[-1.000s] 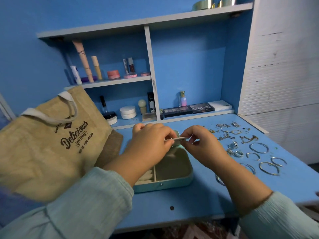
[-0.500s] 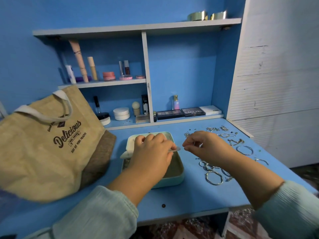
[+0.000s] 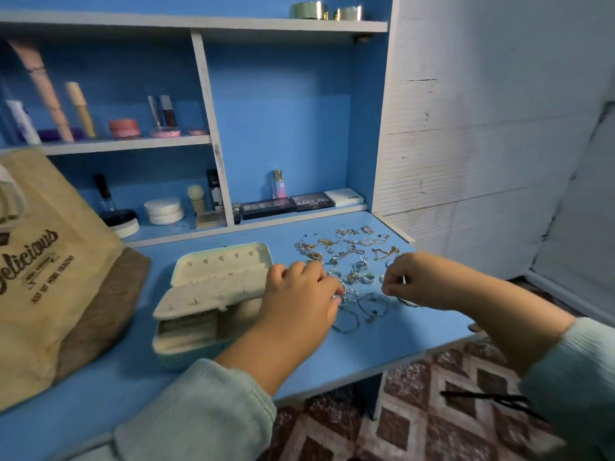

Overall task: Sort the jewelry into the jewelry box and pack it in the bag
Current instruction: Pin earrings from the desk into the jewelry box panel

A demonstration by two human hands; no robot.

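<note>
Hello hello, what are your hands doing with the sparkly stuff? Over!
Left hand pinching a ring from the jewelry pile. Right hand fingers curled over the pile, grip unclear. Jewelry box open, bag waiting. Nothing in the way.

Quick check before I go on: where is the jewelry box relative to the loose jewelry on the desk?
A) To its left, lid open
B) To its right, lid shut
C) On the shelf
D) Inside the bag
A: the jewelry box sits open on the desk, with the loose jewelry spread to its right and the bag to its left.
</note>
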